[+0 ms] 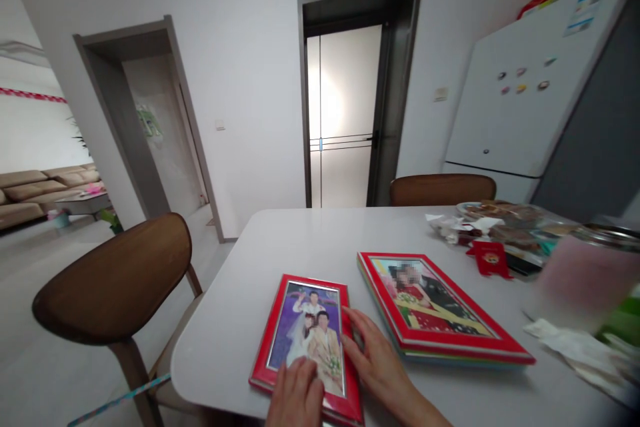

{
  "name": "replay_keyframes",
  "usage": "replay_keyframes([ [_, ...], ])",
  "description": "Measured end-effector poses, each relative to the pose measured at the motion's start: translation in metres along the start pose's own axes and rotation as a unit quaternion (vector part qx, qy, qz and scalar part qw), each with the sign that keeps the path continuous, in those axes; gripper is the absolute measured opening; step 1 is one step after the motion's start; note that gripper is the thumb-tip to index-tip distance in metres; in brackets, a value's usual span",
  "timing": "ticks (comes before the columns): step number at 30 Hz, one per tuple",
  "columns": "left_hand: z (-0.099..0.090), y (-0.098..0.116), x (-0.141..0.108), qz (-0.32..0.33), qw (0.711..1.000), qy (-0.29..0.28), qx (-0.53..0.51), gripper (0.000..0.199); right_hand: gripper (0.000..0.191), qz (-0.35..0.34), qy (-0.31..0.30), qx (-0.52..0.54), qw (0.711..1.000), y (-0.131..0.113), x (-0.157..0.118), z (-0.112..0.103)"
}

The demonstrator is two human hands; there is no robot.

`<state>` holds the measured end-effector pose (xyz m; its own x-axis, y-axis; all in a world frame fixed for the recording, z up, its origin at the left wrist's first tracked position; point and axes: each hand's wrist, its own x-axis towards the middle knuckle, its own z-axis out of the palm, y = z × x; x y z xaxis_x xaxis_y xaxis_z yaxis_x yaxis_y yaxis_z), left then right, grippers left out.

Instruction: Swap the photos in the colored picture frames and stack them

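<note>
A red-edged picture frame [300,279] with a wedding photo lies face up near the table's front edge. Flat over the lower part of its picture rests my left hand [296,392], open, fingers close together. My right hand [375,357] is closed on the frame's right edge, its fingertips over the red rim; the fingers' undersides are hidden. To the right, a larger red picture frame [465,341] with another couple's photo lies on top of a stack. Green and blue edges show beneath it.
On the white table [310,233], a red packet [490,259], crumpled tissues [565,347], a pinkish container [583,280] and plates of food [500,212] sit at the right. Brown chairs stand at the left [115,280] and far side [443,190]. A fridge [525,93] is behind.
</note>
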<state>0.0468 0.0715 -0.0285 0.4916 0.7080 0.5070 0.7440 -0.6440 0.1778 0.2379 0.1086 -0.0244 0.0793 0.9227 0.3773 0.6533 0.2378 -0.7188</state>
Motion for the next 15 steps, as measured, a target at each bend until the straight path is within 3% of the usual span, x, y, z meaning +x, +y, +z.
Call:
replay_keyframes([
  [3, 0.012, 0.002, 0.004, 0.058, 0.997, 0.000, -0.045, 0.021, 0.044, 0.016, 0.022, 0.047, 0.999, -0.005, -0.002, 0.002],
  [7, 0.001, 0.006, 0.015, 0.080, 0.989, 0.029, -0.120, 0.021, 0.046, 0.058, 0.038, 0.131, 0.989, -0.017, 0.000, -0.011],
  [10, -0.021, 0.014, 0.020, -0.009, 0.963, 0.115, -0.242, 0.020, 0.045, 0.067, 0.032, 0.176, 0.982, -0.031, 0.000, -0.019],
  [12, -0.037, 0.018, 0.023, -0.111, 0.922, 0.163, -0.332, 0.020, 0.044, 0.049, 0.028, 0.173, 0.983, -0.041, -0.001, -0.017],
  [15, -0.059, 0.020, 0.026, -0.239, 0.852, 0.216, -0.412, 0.035, 0.043, -0.002, 0.001, 0.147, 0.989, -0.051, -0.004, -0.006],
])
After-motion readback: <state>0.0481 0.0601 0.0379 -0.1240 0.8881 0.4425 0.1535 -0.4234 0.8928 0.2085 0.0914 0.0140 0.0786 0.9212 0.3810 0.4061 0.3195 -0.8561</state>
